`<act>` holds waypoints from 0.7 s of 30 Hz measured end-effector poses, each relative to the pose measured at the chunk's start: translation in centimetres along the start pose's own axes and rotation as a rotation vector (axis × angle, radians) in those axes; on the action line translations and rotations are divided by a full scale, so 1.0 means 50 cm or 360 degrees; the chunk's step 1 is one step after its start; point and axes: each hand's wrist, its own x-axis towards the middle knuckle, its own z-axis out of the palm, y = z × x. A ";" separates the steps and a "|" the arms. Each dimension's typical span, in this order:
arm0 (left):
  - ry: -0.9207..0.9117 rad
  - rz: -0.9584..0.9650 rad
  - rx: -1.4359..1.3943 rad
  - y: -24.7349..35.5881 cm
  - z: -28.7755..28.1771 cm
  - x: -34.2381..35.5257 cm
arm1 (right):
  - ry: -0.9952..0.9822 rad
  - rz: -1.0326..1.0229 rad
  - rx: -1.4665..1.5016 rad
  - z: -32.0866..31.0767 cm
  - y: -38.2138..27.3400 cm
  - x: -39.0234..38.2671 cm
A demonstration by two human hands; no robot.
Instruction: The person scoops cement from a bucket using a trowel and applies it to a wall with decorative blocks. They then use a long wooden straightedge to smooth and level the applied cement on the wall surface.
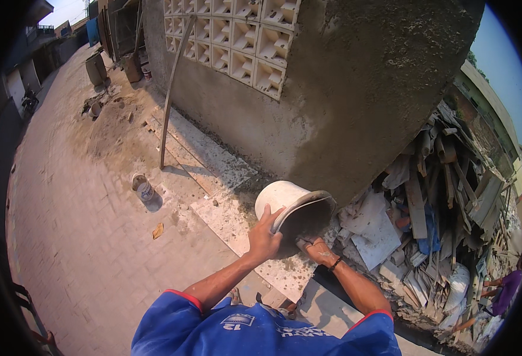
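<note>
A white bucket (277, 195) is tipped on its side in front of me, its mouth facing right and toward me, with dark grey material inside. My left hand (264, 237) grips its near rim on the left. My right hand (318, 250) is at the lower right of the bucket's mouth, closed on a small grey object that is too hidden to make out. Below the bucket lie pale boards (225, 221) spattered with mortar.
A grey wall (344, 71) with pale vent blocks stands ahead, a long strip (170, 101) leaning on it. A small pail (144, 187) and sand pile (109, 127) are left. A debris heap (418, 207) fills the right, beside a person in purple (504, 291).
</note>
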 end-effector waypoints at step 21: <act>0.0578 -0.0703 -0.0922 -0.104 -0.029 0.051 | 0.0001 -0.0465 -0.0196 -0.195 -0.068 -0.027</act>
